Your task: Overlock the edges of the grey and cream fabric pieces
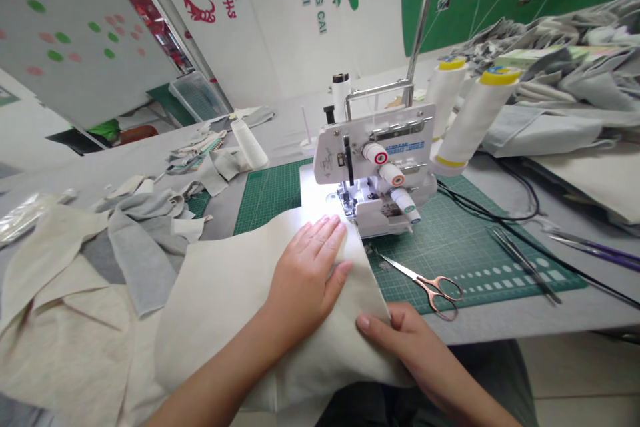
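A cream fabric piece (225, 293) lies in front of a white overlock sewing machine (375, 160), its far edge under the presser foot. My left hand (310, 273) lies flat on the fabric with fingers stretched toward the needle. My right hand (400, 337) grips the fabric's near right edge, thumb on top and fingers tucked under it.
Small scissors (425, 283) and tweezers (525, 263) lie on the green cutting mat (450, 247). Two white thread cones (470, 120) stand behind the machine. Grey and cream scraps (135, 227) pile at left, folded cloth (565, 80) at right. Black cables (500, 213) cross the mat.
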The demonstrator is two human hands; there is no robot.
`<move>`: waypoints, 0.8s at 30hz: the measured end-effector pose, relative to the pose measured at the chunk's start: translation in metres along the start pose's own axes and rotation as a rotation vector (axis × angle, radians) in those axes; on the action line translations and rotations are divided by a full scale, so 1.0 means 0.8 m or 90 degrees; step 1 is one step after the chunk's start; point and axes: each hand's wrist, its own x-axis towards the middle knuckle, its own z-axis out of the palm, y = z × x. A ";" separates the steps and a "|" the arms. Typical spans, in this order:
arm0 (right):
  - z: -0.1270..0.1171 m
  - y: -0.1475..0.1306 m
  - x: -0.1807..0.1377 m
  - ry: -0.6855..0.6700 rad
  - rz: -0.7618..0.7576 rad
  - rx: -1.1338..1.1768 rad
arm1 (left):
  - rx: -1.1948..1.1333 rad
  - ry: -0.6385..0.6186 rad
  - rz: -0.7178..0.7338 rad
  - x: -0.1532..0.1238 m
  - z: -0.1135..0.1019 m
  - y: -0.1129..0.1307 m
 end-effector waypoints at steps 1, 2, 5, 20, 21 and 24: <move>0.000 0.000 0.000 0.002 0.002 0.001 | 0.000 0.000 -0.001 0.000 0.000 0.000; 0.000 0.000 0.000 0.002 0.005 0.003 | -0.001 -0.001 -0.002 0.000 0.000 0.000; -0.001 0.001 0.001 0.000 0.007 0.011 | -0.001 -0.004 -0.005 0.000 0.000 0.000; 0.003 -0.002 -0.002 -0.018 -0.038 0.047 | -0.031 -0.023 -0.027 0.012 -0.002 -0.009; 0.007 -0.003 -0.001 -0.025 -0.042 0.056 | -0.040 -0.027 -0.029 0.015 -0.002 -0.013; 0.023 -0.008 0.004 -0.040 -0.046 0.093 | -0.076 -0.048 -0.023 0.021 -0.008 -0.024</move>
